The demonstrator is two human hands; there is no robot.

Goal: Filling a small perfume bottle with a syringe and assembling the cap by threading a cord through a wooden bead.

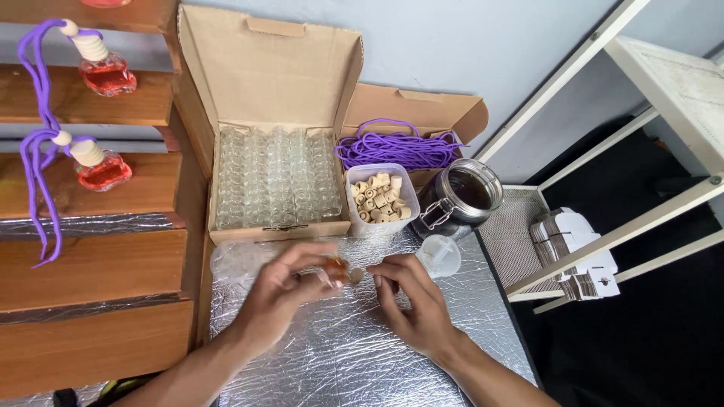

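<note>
Fingertips of the left hand (283, 290) pinch a small amber-filled glass bottle (336, 270) (partly hidden) above the foil-covered table (354, 354) near its far edge, while the right hand (411, 301) pinches a small stopper (357, 275) beside it.

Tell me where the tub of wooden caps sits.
The tub of wooden caps stands mid-frame, between the box of glass bottles and the dark jar.

Both forearms were bare up to the frame's edge, with no sleeves, gloves, watch or rings on show. The left hand (283, 290) and right hand (415, 305) had slim fingers (392, 265) with short, plain nails.
</note>
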